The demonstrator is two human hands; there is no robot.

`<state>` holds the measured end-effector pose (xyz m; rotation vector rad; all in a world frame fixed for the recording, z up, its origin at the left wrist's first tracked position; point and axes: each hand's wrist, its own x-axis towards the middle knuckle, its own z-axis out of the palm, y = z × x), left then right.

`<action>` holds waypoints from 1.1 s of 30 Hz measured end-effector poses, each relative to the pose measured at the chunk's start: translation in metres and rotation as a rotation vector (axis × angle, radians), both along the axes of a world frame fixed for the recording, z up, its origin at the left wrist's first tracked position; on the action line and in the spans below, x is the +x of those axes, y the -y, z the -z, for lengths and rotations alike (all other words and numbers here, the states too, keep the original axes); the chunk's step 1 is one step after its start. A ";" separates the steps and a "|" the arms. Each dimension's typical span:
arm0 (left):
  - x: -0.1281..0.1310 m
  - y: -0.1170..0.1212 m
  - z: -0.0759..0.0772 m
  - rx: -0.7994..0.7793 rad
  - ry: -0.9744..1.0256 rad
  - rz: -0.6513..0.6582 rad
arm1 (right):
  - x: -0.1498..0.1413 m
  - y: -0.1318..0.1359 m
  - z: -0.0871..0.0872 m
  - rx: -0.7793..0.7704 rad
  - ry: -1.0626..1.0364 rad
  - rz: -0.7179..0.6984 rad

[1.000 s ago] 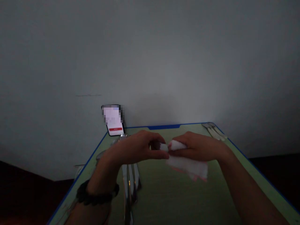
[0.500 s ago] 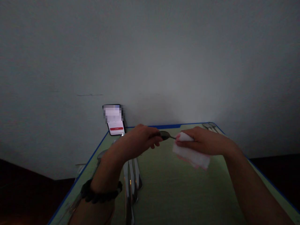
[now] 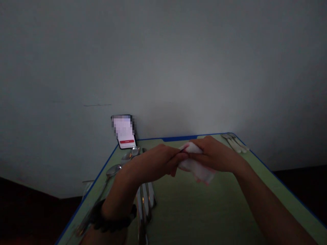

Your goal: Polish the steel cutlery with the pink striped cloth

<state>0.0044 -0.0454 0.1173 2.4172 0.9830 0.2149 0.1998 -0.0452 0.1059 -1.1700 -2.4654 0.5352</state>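
My left hand (image 3: pixel 163 160) is closed, its fingertips meeting those of my right hand above the middle of the table. In the earlier frame it pinches a metal spoon by the bowl; now the spoon is almost wholly hidden between fingers and cloth. My right hand (image 3: pixel 217 153) is closed around a white and pink cloth (image 3: pixel 200 172), folded against the spoon, with a loose end hanging below. Beneath my left forearm lie several table knives (image 3: pixel 145 200), handles toward me. Several spoons (image 3: pixel 113 169) lie left of that arm, partly covered by it.
A phone (image 3: pixel 125 131) with a lit screen leans on the wall (image 3: pixel 191 68) at the back left. Forks (image 3: pixel 233 143) lie at the far right corner. The green tabletop (image 3: pixel 199 211) has a blue edge and meets the wall.
My right hand with the cloth has slid left along the spoon until it meets my left hand. The spoon's bowl, visible before, is now covered. My left hand has shifted slightly right.
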 end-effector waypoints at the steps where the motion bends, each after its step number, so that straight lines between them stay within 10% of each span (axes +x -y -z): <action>1: 0.000 0.000 0.000 0.002 0.015 -0.001 | -0.001 0.000 0.000 0.005 -0.018 0.011; 33: -0.023 -0.009 0.011 0.040 0.016 -0.118 | 0.021 -0.001 -0.004 -0.210 0.106 -0.052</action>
